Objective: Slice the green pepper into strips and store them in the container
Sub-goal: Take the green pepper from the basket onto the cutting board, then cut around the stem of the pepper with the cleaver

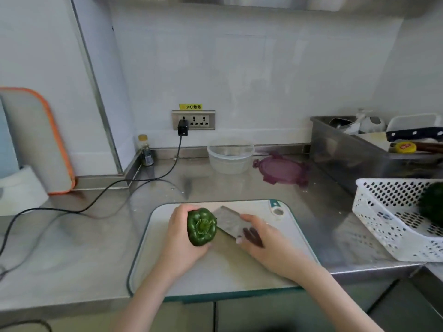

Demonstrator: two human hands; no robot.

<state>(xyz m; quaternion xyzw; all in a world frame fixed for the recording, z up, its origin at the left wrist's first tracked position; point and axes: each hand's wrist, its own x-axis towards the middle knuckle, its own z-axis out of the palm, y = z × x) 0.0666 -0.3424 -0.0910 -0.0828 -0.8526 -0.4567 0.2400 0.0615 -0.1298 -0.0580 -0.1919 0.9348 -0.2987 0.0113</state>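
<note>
- Green bell pepper [201, 226] is on the white cutting board [167, 267], lying on its side so the stem end faces up at the camera. Looks whole, no strips cut.
- Left hand [178, 238] is cupped round the pepper from the left, fingers curled over the far side and thumb underneath, holding it against the board.
- Right hand [266, 245] is wrapped around the dark handle of a cleaver [231, 222], index finger laid along the top of the blade. The wide blade sits just to the right of the pepper, right up against it; can't tell if the edge has gone in.
- The clear round container [230, 155] is at the back of the steel counter [79, 245], well away from the board, with nothing in it as far as I can see. Its purple clip lid [282, 170] lies flat just to the right of it.
- White perforated basket [388, 212] sits on the right with another green pepper [432, 204] in it, half cut off by the frame edge.
- A black charger [183, 127] is plugged into the wall socket, cable trailing left across the counter.
</note>
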